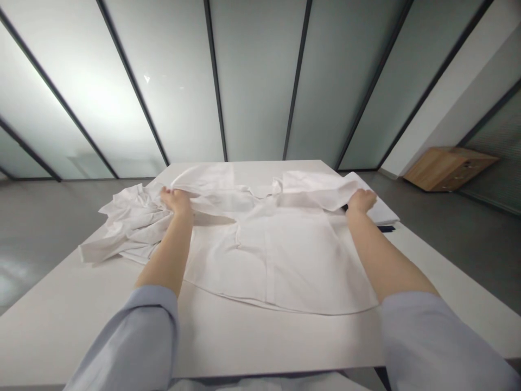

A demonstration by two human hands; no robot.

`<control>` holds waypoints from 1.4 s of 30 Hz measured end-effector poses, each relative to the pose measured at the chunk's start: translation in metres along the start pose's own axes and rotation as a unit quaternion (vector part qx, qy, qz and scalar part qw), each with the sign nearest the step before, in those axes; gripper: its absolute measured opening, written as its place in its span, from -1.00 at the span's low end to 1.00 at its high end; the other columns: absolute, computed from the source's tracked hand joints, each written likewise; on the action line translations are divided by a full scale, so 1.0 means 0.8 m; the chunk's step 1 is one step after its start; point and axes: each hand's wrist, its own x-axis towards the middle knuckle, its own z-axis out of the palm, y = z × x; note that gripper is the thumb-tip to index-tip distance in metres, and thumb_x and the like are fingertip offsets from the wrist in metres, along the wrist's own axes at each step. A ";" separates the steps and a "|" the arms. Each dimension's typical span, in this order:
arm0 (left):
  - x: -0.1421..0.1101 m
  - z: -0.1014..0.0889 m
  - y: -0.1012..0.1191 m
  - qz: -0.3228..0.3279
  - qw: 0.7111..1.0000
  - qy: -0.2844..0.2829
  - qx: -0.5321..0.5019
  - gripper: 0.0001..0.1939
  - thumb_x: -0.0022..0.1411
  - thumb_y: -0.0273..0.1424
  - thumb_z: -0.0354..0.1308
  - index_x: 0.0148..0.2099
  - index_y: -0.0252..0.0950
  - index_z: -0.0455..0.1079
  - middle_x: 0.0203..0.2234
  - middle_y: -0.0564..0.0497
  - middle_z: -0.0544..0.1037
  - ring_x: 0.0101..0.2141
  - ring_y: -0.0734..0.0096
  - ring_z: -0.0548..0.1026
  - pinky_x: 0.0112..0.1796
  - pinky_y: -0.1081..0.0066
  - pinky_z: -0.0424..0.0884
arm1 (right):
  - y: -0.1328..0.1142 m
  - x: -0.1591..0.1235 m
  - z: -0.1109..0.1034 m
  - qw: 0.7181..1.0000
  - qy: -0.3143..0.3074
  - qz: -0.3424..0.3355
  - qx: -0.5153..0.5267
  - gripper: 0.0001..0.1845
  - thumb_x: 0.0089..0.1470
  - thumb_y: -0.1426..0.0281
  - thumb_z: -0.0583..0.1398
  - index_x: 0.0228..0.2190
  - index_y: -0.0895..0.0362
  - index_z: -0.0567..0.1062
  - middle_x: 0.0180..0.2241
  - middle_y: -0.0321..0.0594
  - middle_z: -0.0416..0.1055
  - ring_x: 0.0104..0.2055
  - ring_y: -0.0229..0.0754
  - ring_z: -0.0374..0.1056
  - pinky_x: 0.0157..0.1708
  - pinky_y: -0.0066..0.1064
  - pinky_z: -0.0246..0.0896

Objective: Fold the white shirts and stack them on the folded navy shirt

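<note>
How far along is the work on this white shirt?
Done: the white shirt's lower body lies flat on the table. In hand: the left hand and right hand are at its upper edge. Left: the bunched fabric on the left side, not yet smoothed.

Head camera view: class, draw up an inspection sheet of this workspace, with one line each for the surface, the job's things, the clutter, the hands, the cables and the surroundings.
Surface: white table, seen from its near edge.
Job's things: white button-up shirt spread and wrinkled, with a bunched sleeve at the left.
Clutter: small dark navy item showing at the far right of the shirt; what it is cannot be told.
Hands: left hand and right hand both at the shirt's raised fabric; light blue sleeves pushed up the forearms.
Cables: nothing seen.
Surroundings: frosted glass panels, grey floor, low wooden cabinet.
</note>
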 end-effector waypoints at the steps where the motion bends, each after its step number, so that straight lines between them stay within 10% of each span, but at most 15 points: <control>1: 0.005 -0.007 0.002 0.003 0.999 0.049 0.008 -0.43 0.28 -0.47 -0.23 0.34 -0.40 -0.05 0.18 -0.25 0.25 0.20 0.11 0.20 0.12 0.15 0.18 | 0.001 0.001 -0.004 0.999 0.042 0.000 -0.016 -0.56 0.11 0.48 -0.15 -0.08 0.23 0.39 -0.11 0.07 0.33 0.05 0.05 0.23 0.01 -0.04 0.08; 4: -0.021 -0.009 0.024 0.176 0.984 0.025 0.022 -0.43 0.28 -0.43 -0.15 0.32 -0.36 -0.01 0.21 -0.23 0.22 0.25 0.09 0.11 0.19 0.10 0.04 | -0.013 -0.018 0.003 0.993 0.049 -0.091 -0.058 -0.53 0.10 0.45 -0.03 0.05 0.26 0.32 0.04 0.11 0.28 0.15 0.08 0.15 0.12 -0.03 -0.02; 9: -0.112 0.040 0.047 0.441 0.823 -0.342 0.106 -0.60 0.29 -0.27 -0.05 0.13 -0.22 0.31 0.05 -0.11 0.45 0.09 0.17 0.35 0.11 0.20 0.19 | -0.043 -0.092 0.047 0.872 -0.345 -0.297 -0.177 -0.58 0.17 0.29 0.04 0.00 0.17 0.44 0.03 0.02 0.38 0.11 0.04 0.23 0.15 -0.15 0.02; 17: -0.110 0.077 -0.009 0.339 0.795 -0.434 0.252 -0.41 0.39 -0.05 -0.38 0.24 -0.20 0.19 0.27 -0.18 0.20 0.24 0.12 0.16 0.14 0.02 0.10 | -0.017 -0.143 0.049 0.769 -0.475 -0.244 -0.351 -0.33 0.24 0.06 -0.08 0.26 0.13 0.16 0.33 0.01 -0.05 0.34 0.11 -0.10 0.23 -0.01 -0.15; 25: -0.069 0.042 0.015 0.322 0.786 -0.374 0.373 -0.38 0.29 0.02 -0.17 0.01 -0.38 0.42 -0.09 -0.33 0.53 -0.02 -0.06 0.45 0.03 0.00 0.20 | -0.038 -0.126 -0.001 0.731 -0.502 -0.302 -0.350 -0.42 0.25 0.04 -0.09 -0.05 0.15 0.50 -0.02 0.06 0.45 0.05 0.10 0.34 0.09 -0.09 0.06; 31: -0.088 0.081 0.032 0.396 0.794 -0.405 0.218 -0.26 0.18 -0.35 0.05 0.39 -0.25 -0.05 -0.04 -0.17 0.53 -0.03 0.14 0.47 0.00 0.25 0.28 | -0.083 -0.116 0.050 0.814 -0.481 -0.210 -0.249 -0.45 0.16 0.23 0.13 0.16 0.07 0.31 -0.11 -0.10 0.51 -0.07 -0.03 0.41 -0.07 -0.33 0.20; 36: -0.099 0.137 0.040 0.290 0.818 -0.494 0.053 -0.54 0.14 -0.44 0.03 0.10 -0.35 0.42 -0.18 -0.14 0.59 -0.13 0.19 0.52 -0.06 0.33 0.35 | -0.094 -0.121 0.129 0.851 -0.519 0.024 -0.081 -0.51 0.03 0.41 0.19 0.03 0.21 0.44 -0.11 -0.03 0.51 -0.13 -0.05 0.43 -0.11 -0.36 0.26; 42: -0.077 0.149 0.063 0.224 0.884 -0.406 -0.050 -0.29 0.18 -0.38 0.00 0.37 -0.29 -0.02 0.28 -0.22 0.17 0.23 0.15 0.20 0.10 0.22 0.23 | -0.100 -0.101 0.159 0.906 -0.417 0.035 0.058 -0.40 0.20 0.29 -0.07 0.26 0.07 0.10 0.27 -0.12 0.13 0.24 -0.20 0.13 0.03 -0.37 0.20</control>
